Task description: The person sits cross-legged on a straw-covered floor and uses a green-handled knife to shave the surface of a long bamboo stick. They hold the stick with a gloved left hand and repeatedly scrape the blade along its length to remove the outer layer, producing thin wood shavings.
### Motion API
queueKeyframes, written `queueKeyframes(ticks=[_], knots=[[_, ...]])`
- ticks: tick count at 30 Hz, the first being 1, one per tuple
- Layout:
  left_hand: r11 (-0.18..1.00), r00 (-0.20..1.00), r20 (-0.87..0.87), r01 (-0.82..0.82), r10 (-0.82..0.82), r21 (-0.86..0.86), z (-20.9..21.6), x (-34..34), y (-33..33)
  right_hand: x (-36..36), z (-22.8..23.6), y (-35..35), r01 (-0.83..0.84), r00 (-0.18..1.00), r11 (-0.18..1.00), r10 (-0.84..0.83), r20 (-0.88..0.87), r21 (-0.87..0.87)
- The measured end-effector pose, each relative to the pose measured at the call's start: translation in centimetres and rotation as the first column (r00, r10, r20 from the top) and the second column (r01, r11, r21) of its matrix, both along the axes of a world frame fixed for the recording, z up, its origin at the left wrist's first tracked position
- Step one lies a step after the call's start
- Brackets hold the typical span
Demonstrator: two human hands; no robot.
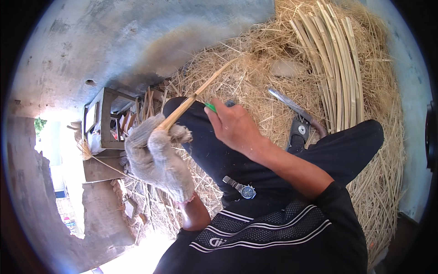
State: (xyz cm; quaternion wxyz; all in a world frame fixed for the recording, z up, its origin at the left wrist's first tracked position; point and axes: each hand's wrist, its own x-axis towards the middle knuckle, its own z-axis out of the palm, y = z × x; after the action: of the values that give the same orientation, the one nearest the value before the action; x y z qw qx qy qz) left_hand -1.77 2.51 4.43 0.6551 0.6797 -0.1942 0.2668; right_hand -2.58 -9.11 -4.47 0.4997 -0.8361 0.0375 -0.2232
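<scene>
A grey knitted glove covers my left hand, whose fingers are wrapped round a pale split-bamboo strip. The strip slants up and away over my left knee, and its thin far end reaches above the straw. My bare right hand is closed on a small green-handled tool, likely a knife. Its handle mostly disappears inside my fist. Where the tool meets the strip, a small dark part shows against the bamboo; the blade's shape is too small to make out.
Long bamboo strips lie bundled at the far right on straw-like shavings. Beyond my right leg are a curved long knife and a black sheath. A wristwatch rests on my lap. At left stands a wooden shelf beside the wall.
</scene>
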Motion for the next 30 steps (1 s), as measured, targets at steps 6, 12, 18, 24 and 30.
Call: queueKeyframes(ticks=[6,12,18,24,30], knots=[[0.996,0.996,0.022,-0.086,0.086,-0.010,0.0,0.7,-0.1,-1.2,3.0,1.8,-0.090,0.985,0.994,0.098,0.142,-0.064],[0.975,0.974,-0.053,-0.223,0.222,-0.012,0.1,0.4,1.0,-0.3,2.4,1.7,-0.043,0.996,0.997,0.037,-0.082,-0.069],[0.943,0.948,0.051,-0.318,0.315,0.095,-0.5,0.2,0.4,-1.3,2.3,3.0,-0.116,0.993,0.993,0.115,0.038,0.003],[0.925,0.926,0.016,-0.378,0.378,0.038,0.8,1.3,0.1,-1.9,6.0,4.0,-0.176,0.981,0.982,0.182,0.073,-0.072],[0.954,0.954,-0.043,-0.297,0.298,0.024,0.4,1.0,0.5,0.4,3.2,2.7,-0.062,0.998,0.988,0.063,0.001,-0.140]])
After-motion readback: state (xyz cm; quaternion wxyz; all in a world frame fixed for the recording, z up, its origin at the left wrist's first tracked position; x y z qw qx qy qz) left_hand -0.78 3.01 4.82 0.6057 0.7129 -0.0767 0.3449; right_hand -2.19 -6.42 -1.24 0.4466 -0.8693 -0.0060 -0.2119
